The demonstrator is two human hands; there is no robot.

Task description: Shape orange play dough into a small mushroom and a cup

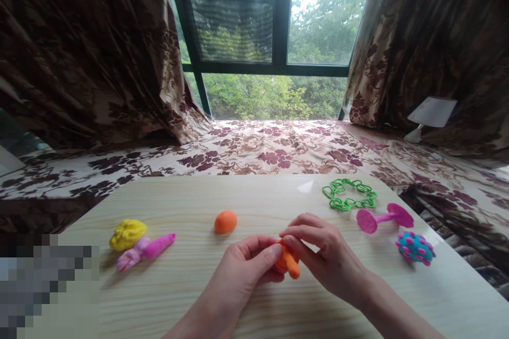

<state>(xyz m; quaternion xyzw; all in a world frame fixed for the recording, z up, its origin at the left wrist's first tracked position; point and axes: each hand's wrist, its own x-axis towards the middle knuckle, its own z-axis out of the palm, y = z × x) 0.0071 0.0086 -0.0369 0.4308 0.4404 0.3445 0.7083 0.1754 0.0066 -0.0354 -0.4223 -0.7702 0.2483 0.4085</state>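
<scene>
Orange piece, held between two hands, stub pointing near and right

Item: one orange piece (291, 265), sitting just above the near middle of the table (159, 296). Its stub is forming the long axis, slanting from far left to near right, the rounded tip standing free of all fingers. The rest of the body is largely hiding behind the fingertips.

Hands: both are touching it, so neither is nearer. The left hand (247, 267) is pinching the left side, thumb uppermost, other fingers curling behind and below. The right hand (326, 248) is closing thumb and forefinger at the far edge, their tips bunching beside the left thumb; its exact grip is hiding from view.

Far left of the piece: one orange ball (226, 222), resting apart from both hands.

Right, far to near: a green chain (345, 205), lying as a loop; a pink spool (385, 217), lying on its side; a blue lump (415, 248), showing pink dots.

Left: a yellow lump (128, 234), a pale pink piece (133, 255) and a pink cone (159, 246), clustering together, the cone's tip pointing far right.

Beyond: patterned cloth (274, 143), spreading beneath a window (318, 53).
</scene>
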